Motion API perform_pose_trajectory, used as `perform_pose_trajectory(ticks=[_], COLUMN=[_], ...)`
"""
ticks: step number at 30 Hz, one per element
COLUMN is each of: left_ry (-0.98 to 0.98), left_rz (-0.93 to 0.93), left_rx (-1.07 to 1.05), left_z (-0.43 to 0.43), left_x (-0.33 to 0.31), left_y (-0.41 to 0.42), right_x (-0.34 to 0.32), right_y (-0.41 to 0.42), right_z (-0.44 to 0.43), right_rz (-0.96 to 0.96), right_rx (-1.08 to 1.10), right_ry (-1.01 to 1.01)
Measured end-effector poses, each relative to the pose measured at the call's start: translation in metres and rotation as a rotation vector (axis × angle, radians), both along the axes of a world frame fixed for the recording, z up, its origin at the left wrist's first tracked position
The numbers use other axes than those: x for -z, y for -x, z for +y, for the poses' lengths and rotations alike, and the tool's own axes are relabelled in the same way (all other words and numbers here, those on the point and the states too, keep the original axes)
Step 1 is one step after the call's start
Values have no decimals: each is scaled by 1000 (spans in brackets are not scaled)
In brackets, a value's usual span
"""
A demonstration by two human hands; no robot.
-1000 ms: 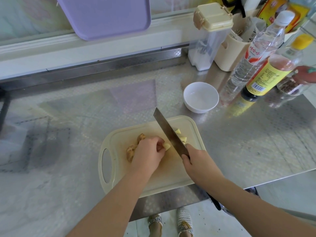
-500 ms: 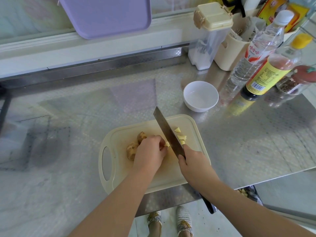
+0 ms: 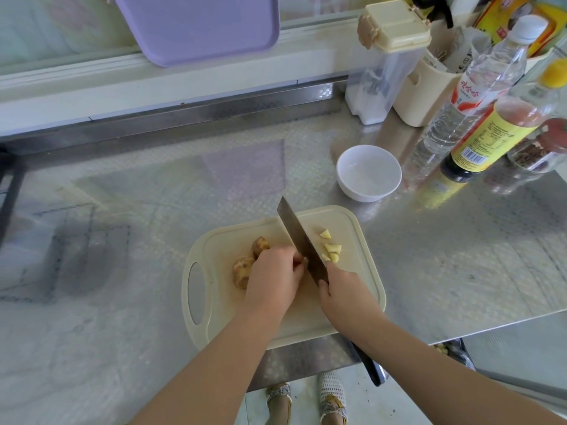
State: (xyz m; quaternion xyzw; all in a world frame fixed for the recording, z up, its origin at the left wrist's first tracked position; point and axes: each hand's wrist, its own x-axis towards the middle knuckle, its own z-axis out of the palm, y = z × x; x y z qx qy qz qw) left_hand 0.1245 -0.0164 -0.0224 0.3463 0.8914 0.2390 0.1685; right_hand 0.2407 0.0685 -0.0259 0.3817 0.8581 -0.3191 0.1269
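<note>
A cream cutting board [image 3: 214, 320] lies on the steel counter near its front edge. On it sits a knobbly brown ginger root [image 3: 244, 269], which my left hand [image 3: 273, 279] holds down with curled fingers. My right hand [image 3: 343, 296] grips a cleaver [image 3: 299, 240]; its blade stands edge-down on the board right beside my left fingertips. Several small yellow cut ginger pieces [image 3: 333, 250] lie to the right of the blade. The part of the ginger under my left hand is hidden.
A white bowl [image 3: 368, 173] stands behind the board. At the back right are a clear bottle [image 3: 478, 96], a yellow-labelled sauce bottle [image 3: 491, 136], a spice jar [image 3: 540, 148], a lidded container [image 3: 383, 65] and a cream holder [image 3: 423, 93]. A purple board [image 3: 199, 26] leans at the back.
The cleaver has shifted slightly left along the ginger toward my left fingers, leaving another cut piece on its right. My left hand has drawn back a little along the root.
</note>
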Motion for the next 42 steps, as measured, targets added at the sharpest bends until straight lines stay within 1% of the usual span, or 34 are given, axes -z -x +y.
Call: perform_pose_trajectory(ticks=[7,11,14,16,22,28,36,42], left_ry=[1,-7,-34,-14,-13,-58,23,38], left_rz=[-35,-51,-97,-100,-13,20,126,164], left_rx=[-16,7,31,47,140,106,88,42], left_z=[2,-1,-1,-1,-3,-8,-12,-7], left_x=[-1,0,-1,-2,1,5,8,7], left_y=[0,1,4,6,2,-2,-2,-8], right_x=[-6,-8,-10,-11,-11,-14,-15,-15], right_y=[21,10,0,-5,-14,-19,-19,-16], right_z=[7,11,19,21,21,20,12,6], right_rz=[7,11,28,47,86,59,4,3], right_rx=[-10,18,18,6,2,-24,-109,-81], right_ry=[-2,-11,-1,8,19,-9,-43,-66])
